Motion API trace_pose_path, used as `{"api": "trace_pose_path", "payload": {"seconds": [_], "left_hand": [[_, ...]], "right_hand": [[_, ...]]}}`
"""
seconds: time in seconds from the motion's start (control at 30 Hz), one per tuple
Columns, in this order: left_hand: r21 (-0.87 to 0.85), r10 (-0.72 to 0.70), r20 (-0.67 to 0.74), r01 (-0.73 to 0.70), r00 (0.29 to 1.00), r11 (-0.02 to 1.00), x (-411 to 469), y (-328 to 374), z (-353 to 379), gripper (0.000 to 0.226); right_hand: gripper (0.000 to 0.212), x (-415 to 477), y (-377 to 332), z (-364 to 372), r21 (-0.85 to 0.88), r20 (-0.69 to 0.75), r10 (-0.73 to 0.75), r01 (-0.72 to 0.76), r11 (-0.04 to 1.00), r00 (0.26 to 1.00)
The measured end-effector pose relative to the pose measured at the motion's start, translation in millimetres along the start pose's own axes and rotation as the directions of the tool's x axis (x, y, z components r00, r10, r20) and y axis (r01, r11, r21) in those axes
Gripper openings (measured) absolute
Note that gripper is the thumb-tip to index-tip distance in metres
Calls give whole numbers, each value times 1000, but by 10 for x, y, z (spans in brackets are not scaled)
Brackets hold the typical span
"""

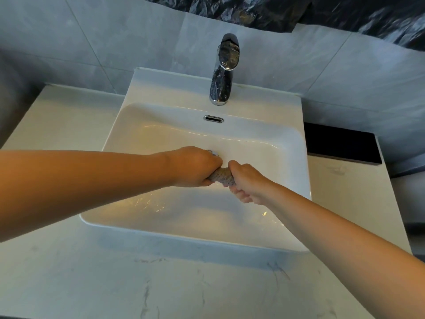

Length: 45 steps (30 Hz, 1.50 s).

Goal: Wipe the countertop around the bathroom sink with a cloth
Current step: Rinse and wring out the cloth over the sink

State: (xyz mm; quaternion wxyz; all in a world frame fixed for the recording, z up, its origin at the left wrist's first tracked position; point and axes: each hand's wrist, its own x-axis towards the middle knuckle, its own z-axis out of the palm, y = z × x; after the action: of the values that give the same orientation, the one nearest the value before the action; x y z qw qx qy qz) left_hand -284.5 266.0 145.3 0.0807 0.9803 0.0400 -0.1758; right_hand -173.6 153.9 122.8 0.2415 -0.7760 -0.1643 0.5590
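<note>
A grey cloth is rolled into a tight twist over the middle of the white rectangular sink. My left hand grips its left end and my right hand grips its right end, so only a short stretch shows between the fists. Both hands hover above the basin, where water glistens on the bottom. The white marbled countertop surrounds the sink at the front and on both sides.
A chrome faucet stands at the back middle of the sink, with an overflow slot below it. A black rectangular object lies on the counter at the right. Grey tiled wall runs behind.
</note>
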Motion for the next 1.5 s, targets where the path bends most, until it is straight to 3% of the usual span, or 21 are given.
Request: {"api": "trace_pose_path", "payload": {"seconds": [0.1,0.2,0.23,0.3,0.37,0.4,0.47,0.53,0.6,0.7,0.83,0.93,1.0,1.1,1.27,1.43,1.5], "left_hand": [[35,37,-24,-37,999,999,52,-39,-10,26],[-3,25,-74,-26,997,1000,35,-67,9,29],[-24,-3,-105,1,994,1000,20,-70,33,31],[-150,-118,-120,99,986,984,-28,-31,47,36],[-444,-241,-42,198,970,874,-98,64,16,38],[-582,-283,-5,228,959,780,-142,115,-2,35],[-769,-352,21,240,936,593,-251,191,4,23],[-891,-429,17,208,903,403,-389,262,39,13],[-942,-512,26,192,858,274,-523,347,99,15],[-959,-609,-29,150,793,242,-713,566,159,12],[-976,-668,8,151,744,157,-991,724,157,21],[-998,-658,41,65,752,11,-1257,703,172,47],[-993,-664,8,-71,747,-92,-1427,695,173,49],[-977,-735,-112,-209,668,-41,-1685,658,157,38],[-948,-876,-241,-295,418,120,-2198,528,214,29],[-956,-895,-252,-238,369,171,-2900,282,337,10],[-953,-909,-286,-190,303,236,-3228,161,390,7]], "right_hand": [[35,21,-39,-48,53,163,134,-144,988,977],[33,1,-58,-121,72,223,125,-144,987,967],[35,-1,-58,-141,84,180,50,-66,994,982],[33,-37,-59,-163,1,0,-225,225,974,974],[32,-109,-43,-164,-191,-170,-496,465,864,852],[32,-150,-28,-163,-213,-212,-559,520,827,801],[24,-239,42,-169,-69,-247,-549,551,832,798],[23,-347,124,-168,183,-248,-461,508,842,852],[36,-416,207,-151,499,-201,-369,419,759,907],[53,-503,249,-45,756,-127,-348,317,573,929],[12,-685,147,119,727,-128,-499,424,541,857],[12,-841,9,234,653,-65,-621,504,566,781],[15,-935,-85,371,579,6,-688,559,594,726],[16,-1054,-227,642,474,33,-751,651,593,660],[19,-1255,-460,1102,160,-34,-866,858,489,500],[31,-1420,-668,1670,-111,-9,-953,947,302,303],[30,-1487,-736,1934,-154,-32,-976,964,216,214]]}}
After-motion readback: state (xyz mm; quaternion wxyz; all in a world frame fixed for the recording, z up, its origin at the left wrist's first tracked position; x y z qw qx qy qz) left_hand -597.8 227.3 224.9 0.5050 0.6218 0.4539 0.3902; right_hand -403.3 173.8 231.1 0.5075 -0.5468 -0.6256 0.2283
